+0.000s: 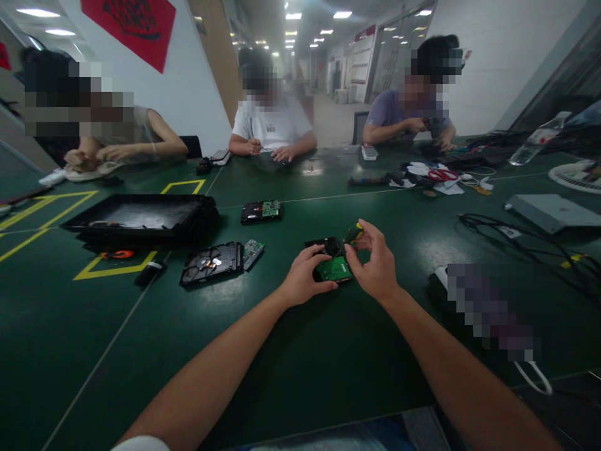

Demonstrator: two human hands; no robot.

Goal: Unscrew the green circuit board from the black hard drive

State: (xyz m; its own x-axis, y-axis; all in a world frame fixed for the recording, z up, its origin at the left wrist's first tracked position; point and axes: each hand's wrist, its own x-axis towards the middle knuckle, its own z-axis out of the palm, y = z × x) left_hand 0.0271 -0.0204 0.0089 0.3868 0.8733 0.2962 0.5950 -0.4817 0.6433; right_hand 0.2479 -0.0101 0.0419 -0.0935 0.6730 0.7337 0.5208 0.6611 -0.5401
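A hard drive (pixel 331 263) with a green circuit board on top lies on the dark green table (pixel 291 351) in front of me. My left hand (pixel 305 275) is closed around its left side and holds it steady. My right hand (pixel 375 260) is pinched on a screwdriver (pixel 353 233) with a yellow and black handle, whose tip points down at the drive's far right part.
An opened hard drive (pixel 211 263) with a loose circuit board (pixel 253 252) lies to the left, and another drive (pixel 261 212) sits farther back. A black tray (pixel 141 216) stands at the left. Cables (pixel 530 241) and a grey box (pixel 551 212) lie at the right. Three people sit across the table.
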